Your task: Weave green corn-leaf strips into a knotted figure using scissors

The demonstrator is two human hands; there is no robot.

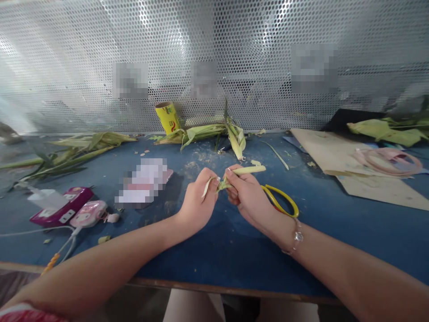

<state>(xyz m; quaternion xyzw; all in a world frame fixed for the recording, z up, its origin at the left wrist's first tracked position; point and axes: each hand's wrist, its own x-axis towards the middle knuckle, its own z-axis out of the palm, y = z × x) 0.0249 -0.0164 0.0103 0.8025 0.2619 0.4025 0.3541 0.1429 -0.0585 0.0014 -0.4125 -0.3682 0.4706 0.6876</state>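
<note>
Pale green strips of corn husk point(250, 170) are pinched between my two hands above the blue table. My left hand point(201, 197) is closed on one end, with a thin husk strip sticking out past its thumb. Closed too, my right hand point(248, 190) grips the twisted part, and a longer, stiffer piece points right from between thumb and fingers. The fingertips nearly meet, so the middle of the husk is partly hidden. Behind my right wrist lies a pair of scissors, judging by the yellow loop handle point(284, 201); the rest is hidden.
Corn husks point(204, 132) lie along the perforated metal screen point(234, 53), beside a yellow cardboard tube point(167, 117). More leaves point(83, 145) are at left, near a blurred phone point(144, 183) and a purple power strip point(62, 208). Cardboard sheets point(328, 152) and a pink coil point(389, 161) occupy the right.
</note>
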